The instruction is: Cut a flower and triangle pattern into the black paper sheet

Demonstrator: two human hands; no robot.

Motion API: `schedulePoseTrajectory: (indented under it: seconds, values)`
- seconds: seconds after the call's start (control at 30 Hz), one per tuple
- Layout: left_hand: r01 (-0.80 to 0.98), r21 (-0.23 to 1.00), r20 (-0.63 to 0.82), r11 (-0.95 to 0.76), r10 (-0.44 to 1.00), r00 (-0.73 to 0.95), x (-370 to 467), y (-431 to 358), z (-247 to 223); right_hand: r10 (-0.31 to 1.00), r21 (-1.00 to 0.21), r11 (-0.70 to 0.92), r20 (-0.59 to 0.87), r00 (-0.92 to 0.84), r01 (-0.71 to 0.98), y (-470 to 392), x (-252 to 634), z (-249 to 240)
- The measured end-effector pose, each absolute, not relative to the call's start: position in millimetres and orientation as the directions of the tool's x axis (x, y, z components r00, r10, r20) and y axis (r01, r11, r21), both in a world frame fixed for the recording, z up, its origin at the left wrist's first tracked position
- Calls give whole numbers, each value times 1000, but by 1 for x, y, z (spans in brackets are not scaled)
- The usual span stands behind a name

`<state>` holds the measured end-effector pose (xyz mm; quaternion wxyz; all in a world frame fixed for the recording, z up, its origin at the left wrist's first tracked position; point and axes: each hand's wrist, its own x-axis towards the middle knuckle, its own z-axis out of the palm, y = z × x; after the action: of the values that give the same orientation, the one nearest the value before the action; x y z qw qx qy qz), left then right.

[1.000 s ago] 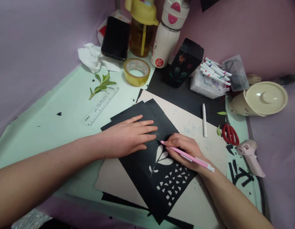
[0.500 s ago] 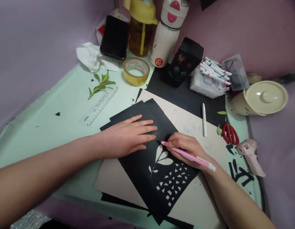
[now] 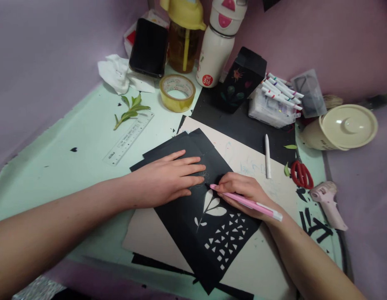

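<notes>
Black paper (image 3: 183, 225) lies aslant in front of me, with a leafy sprig shape and many small triangles and squares showing pale in it. My left hand (image 3: 174, 177) rests flat on its upper part, fingers spread. A faint flower outline (image 3: 203, 173) is visible beside those fingertips. My right hand (image 3: 243, 191) is closed around a pink pen-shaped tool (image 3: 240, 201), probably a craft knife or pen. Its dark tip points at the paper just below the flower outline; I cannot tell whether it touches. Beneath the black paper is a pale board (image 3: 243, 271).
Left lie a clear ruler (image 3: 129, 139), a leafy sprig (image 3: 131, 111) and a tape roll (image 3: 177, 93). Bottles (image 3: 216, 54), a phone (image 3: 148, 48), a black box (image 3: 241, 79) and markers (image 3: 280, 91) stand behind. Right are a white pen (image 3: 267, 156), red-handled scissors (image 3: 302, 175), a glue gun (image 3: 329, 204) and a lidded pot (image 3: 349, 127).
The whole view has shifted very slightly. Both hands, the pink tool and the paper keep nearly the same positions.
</notes>
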<state>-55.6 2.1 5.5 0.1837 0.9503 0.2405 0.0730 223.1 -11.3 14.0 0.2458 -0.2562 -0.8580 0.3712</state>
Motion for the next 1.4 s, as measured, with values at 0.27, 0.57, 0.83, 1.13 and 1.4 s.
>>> schedulePoseTrajectory:
  seconds: [0.27,0.57,0.83,1.13,1.4]
  values:
    - [414,405,93,-815,488,868,-56,3,5,611,-854,461,107,-785,243,3,225,23]
    - [421,391,92,-818,490,867,-57,2,4,698,-890,358,54,-714,283,-2,223,25]
    - [425,381,98,-821,493,864,-57,1,2,779,-895,267,-18,-627,358,-7,222,20]
    - [426,392,91,-816,495,864,-57,0,1,789,-911,232,-29,-614,341,-5,221,20]
    - [425,396,91,-814,496,864,-57,0,2,787,-917,218,-38,-616,335,-5,223,21]
